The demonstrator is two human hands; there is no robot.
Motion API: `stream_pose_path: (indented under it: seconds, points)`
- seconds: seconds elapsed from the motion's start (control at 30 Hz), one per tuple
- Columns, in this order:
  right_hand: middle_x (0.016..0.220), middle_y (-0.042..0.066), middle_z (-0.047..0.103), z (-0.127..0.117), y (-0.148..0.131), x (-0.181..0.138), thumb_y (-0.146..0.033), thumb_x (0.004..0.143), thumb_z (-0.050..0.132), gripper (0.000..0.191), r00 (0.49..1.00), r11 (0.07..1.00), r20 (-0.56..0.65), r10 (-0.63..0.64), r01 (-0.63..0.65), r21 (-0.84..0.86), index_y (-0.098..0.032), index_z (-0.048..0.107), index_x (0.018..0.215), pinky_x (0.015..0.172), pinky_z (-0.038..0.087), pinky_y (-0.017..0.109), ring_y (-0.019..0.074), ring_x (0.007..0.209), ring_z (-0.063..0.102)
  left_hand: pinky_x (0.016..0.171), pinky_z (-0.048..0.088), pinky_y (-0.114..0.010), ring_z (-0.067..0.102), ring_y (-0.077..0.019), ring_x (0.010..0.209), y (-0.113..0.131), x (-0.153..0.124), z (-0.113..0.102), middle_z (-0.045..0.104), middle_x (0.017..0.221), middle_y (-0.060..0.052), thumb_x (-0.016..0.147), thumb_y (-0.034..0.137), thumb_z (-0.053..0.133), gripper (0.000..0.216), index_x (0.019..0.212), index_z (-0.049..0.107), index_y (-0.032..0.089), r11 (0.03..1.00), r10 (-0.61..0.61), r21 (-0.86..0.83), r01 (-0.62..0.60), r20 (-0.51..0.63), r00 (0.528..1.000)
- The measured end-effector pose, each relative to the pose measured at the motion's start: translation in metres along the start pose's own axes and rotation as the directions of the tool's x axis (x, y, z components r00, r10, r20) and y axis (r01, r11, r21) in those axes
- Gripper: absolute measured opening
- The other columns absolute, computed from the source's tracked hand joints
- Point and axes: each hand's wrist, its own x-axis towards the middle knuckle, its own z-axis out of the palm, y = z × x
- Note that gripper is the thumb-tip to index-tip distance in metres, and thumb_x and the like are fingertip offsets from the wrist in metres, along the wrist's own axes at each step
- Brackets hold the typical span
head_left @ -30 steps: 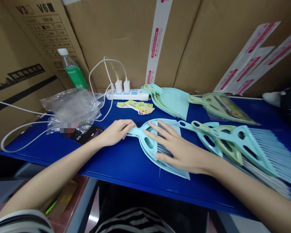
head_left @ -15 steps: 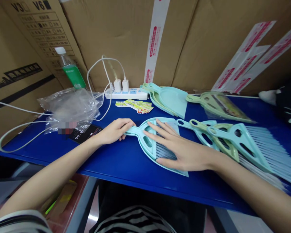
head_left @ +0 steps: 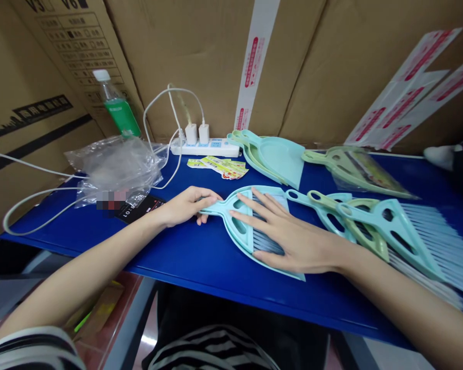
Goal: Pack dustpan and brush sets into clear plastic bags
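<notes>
A light blue dustpan (head_left: 236, 240) lies on the blue table with a matching hand brush (head_left: 248, 222) nested in it, handle over handle. My left hand (head_left: 189, 206) is closed around both handles at their left end. Flat across the brush's bristles and the pan rests my right hand (head_left: 281, 231), its fingers spread. Part of the bristles is hidden under that hand. Just right of it, a row of loose brushes overlaps: a green brush (head_left: 364, 234) sits between blue ones, with a blue brush (head_left: 397, 234) on top at the right.
Stacked dustpans (head_left: 280, 156) and a bagged green dustpan set (head_left: 360, 167) lie at the back. A power strip (head_left: 212, 149) with chargers, label strips (head_left: 224, 167), clear plastic bags (head_left: 118, 167), a phone (head_left: 139, 209) and a bottle (head_left: 121, 115) are further left. Cardboard (head_left: 200, 46) stands behind.
The view has shifted slightly, so everything sits a little further right. Both hands keep the same place on the dustpan and brush.
</notes>
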Motion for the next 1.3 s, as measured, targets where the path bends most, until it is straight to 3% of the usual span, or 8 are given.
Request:
stream_pose_path:
  seconds: [0.5,0.8,1.3]
  points:
    - [0.164,0.005,0.0,0.001,0.002,0.001,-0.04,0.089,0.051,0.072,1.0,1.0,-0.01,-0.009,0.009,0.004,-0.032,0.021,0.154,0.112,0.011,0.066,0.0401,0.145,-0.009,0.041,0.037,-0.016,0.047,-0.0053,0.041,0.008,-0.002,0.002,0.053,0.05,0.007,0.091,0.028,0.054,0.022,0.098,0.063,0.01,0.999,-0.028,0.033,0.028,-0.017,0.999]
    - [0.164,0.009,0.005,0.002,-0.001,0.001,-0.041,0.091,0.047,0.069,1.0,0.999,-0.018,-0.024,0.023,-0.039,-0.03,0.02,0.154,0.11,0.014,0.068,0.0406,0.145,-0.007,0.041,0.037,-0.015,0.047,-0.005,0.04,0.012,-0.001,0.006,0.052,0.049,0.006,0.091,0.023,0.055,0.014,0.091,0.064,0.011,0.995,-0.102,0.011,0.103,-0.055,0.993]
    - [0.163,0.01,0.009,0.007,-0.003,0.001,-0.039,0.092,0.046,0.067,0.997,0.993,-0.064,-0.052,0.044,-0.112,-0.033,0.022,0.154,0.108,0.018,0.07,0.0422,0.144,-0.004,0.037,0.034,-0.013,0.047,-0.004,0.039,0.014,0.0,0.003,0.052,0.047,0.007,0.09,0.023,0.059,0.014,0.091,0.066,0.01,0.993,-0.115,0.023,0.117,-0.057,0.992]
